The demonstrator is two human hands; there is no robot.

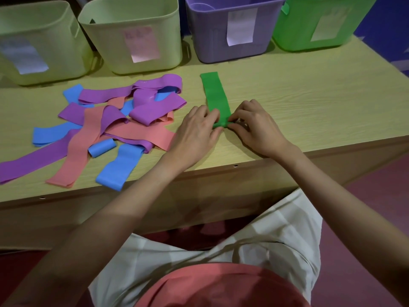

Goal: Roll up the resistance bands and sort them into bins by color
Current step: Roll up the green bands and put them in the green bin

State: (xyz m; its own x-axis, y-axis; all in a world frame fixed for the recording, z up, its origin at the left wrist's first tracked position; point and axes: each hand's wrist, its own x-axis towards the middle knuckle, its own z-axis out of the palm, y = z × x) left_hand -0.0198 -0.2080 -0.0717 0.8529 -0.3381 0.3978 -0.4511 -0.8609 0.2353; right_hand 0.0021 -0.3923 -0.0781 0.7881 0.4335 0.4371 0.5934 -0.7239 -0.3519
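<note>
Both hands are working at the centre of the frame; the left hand [198,127] and right hand [254,127] are pinching the rolled near end of the green band [215,94] on the desk [309,96]; the springy roll may be uncoiling if either pinch loosens; the paper labels on the green bin [318,21] and its neighbours are too blurred to read.

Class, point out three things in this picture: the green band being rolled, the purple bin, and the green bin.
green band [215,91], head view, flat unrolled stretch.
purple bin [208,38], head view, front wall left of its label.
green bin [296,29], head view, front wall left of its label.
</note>
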